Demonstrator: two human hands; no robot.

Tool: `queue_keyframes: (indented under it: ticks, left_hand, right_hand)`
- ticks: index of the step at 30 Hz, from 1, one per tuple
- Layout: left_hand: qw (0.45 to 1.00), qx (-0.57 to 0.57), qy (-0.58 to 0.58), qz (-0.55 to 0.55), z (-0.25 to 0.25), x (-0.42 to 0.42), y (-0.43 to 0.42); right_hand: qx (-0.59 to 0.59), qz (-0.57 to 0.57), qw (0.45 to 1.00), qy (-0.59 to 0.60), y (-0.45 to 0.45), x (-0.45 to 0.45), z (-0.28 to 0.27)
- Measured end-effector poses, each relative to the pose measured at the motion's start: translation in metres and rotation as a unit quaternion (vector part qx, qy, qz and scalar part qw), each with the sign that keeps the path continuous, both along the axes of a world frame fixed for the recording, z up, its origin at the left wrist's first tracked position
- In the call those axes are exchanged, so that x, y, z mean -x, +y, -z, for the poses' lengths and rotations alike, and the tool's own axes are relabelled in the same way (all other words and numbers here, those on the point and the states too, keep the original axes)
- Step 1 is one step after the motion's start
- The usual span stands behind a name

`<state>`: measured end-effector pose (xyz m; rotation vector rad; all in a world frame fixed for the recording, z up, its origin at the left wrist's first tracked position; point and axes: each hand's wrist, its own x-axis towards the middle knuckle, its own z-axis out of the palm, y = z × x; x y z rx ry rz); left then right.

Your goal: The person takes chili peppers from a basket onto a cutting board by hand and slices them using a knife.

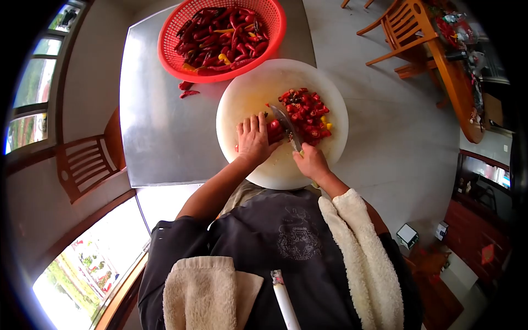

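Note:
My left hand (253,140) presses down on red chili peppers (274,130) on a round white cutting board (236,99). Its fingers lie over the peppers and hide most of them. In my right hand (311,165) is a knife (286,122), gripped by the handle. The blade stands just right of the held peppers, between them and a pile of chopped red peppers (305,110) with a few yellow bits. Beyond the board, a red plastic basket (167,47) holds many whole red chilies (220,38) and a few yellow ones.
The board sits on a metal table (157,126), reaching past its right edge. Loose chilies (189,94) lie beside the basket. A wooden chair (88,159) stands left, another chair (399,30) and a wooden table (451,71) at the far right. Towels (201,291) hang over my shoulders.

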<state>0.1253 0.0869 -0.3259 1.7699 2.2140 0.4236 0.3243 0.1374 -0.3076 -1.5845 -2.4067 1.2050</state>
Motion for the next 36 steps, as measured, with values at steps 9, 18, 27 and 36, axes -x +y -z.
queue_keyframes:
  ticks: [9, 18, 27, 36]
  left_hand:
    - [1.0, -0.021, 0.005, 0.012, 0.005, 0.001, -0.002]
    - [0.999, -0.018, -0.001, 0.04, 0.008, 0.004, 0.004]
    - [0.999, 0.0, -0.023, 0.039, 0.008, 0.005, 0.005]
    - [0.998, 0.012, -0.039, 0.05, 0.007, 0.007, 0.006]
  right_hand:
    - [-0.052, 0.015, 0.999, 0.003, -0.003, 0.002, -0.016]
    - [-0.088, -0.062, 0.994, -0.004, -0.007, -0.001, -0.037]
    - [-0.031, -0.088, 0.993, -0.068, 0.0, 0.011, -0.046]
    - [-0.052, -0.088, 0.992, -0.075, 0.018, 0.049, 0.001]
